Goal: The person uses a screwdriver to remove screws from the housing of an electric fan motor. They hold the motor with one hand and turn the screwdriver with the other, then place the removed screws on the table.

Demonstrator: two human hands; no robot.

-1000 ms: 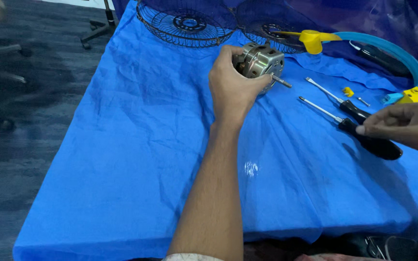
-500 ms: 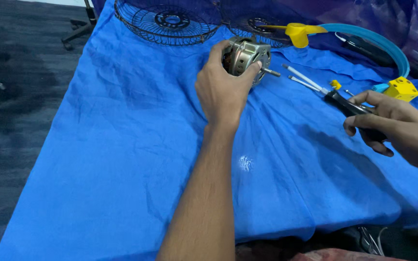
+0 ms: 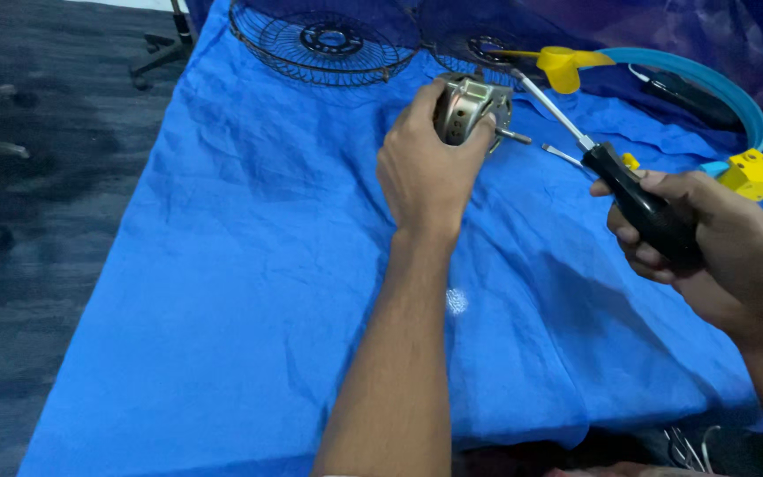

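motor (image 3: 468, 108): far desk (image 3: 222, 265), clamped in left hand (image 3: 426, 172) grip | likely heavy, stiff, smooth metal; hold casing, not shaft | right hand (image 3: 708, 238) grip closed on screwdriver (image 3: 611, 172)

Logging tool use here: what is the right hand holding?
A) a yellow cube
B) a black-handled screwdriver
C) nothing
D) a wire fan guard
B: the right hand grips a black-handled screwdriver, shaft pointing up-left toward the metal motor that the left hand holds; the yellow cube lies apart.
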